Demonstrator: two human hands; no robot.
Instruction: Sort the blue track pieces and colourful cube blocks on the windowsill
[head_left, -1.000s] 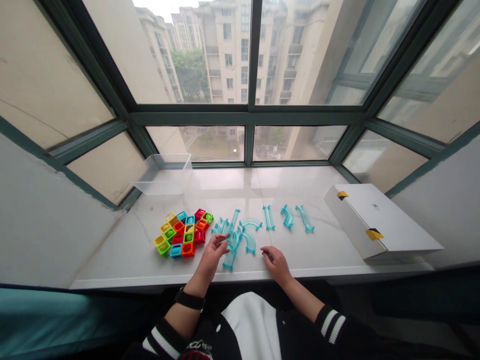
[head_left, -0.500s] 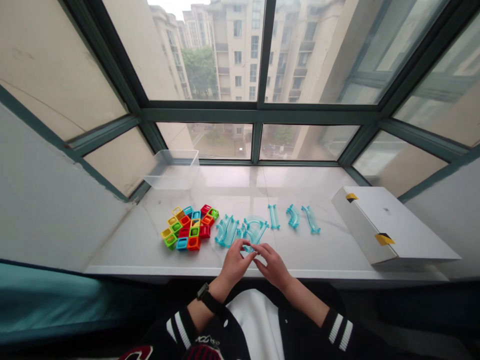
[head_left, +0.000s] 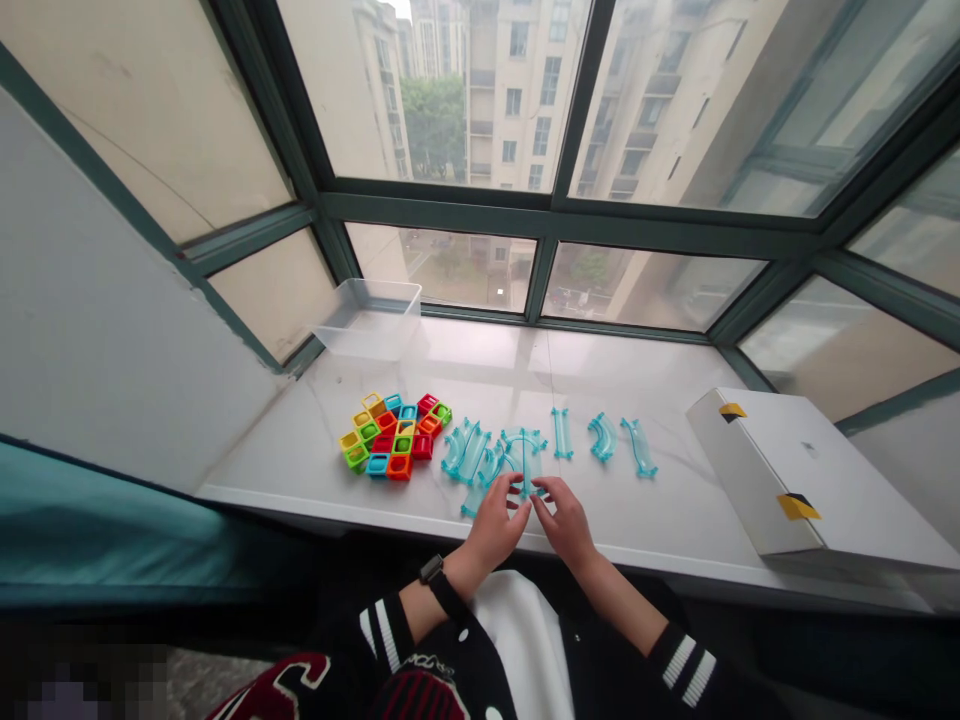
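Both my hands meet over a clear blue track piece [head_left: 528, 472] near the front edge of the white sill [head_left: 675, 510]. My left hand [head_left: 497, 524] pinches its left side and my right hand [head_left: 566, 518] pinches its right side. Just beyond the fingers lies a heap of several more blue track pieces [head_left: 480, 452]. Further right, three separate blue pieces lie in a row: a straight one [head_left: 562, 433], a curved one [head_left: 602, 436] and a wavy one [head_left: 639, 447]. A cluster of several coloured square blocks [head_left: 393, 442] sits left of the heap.
An empty clear plastic tub [head_left: 371, 318] stands at the back left by the window. A flat white box [head_left: 810, 478] with yellow tabs lies at the right end of the sill. Window frames close off the back and sides.
My left hand left the heap and came right, my right hand came left, and both now pinch one blue track piece. The view has tilted and shifted left.
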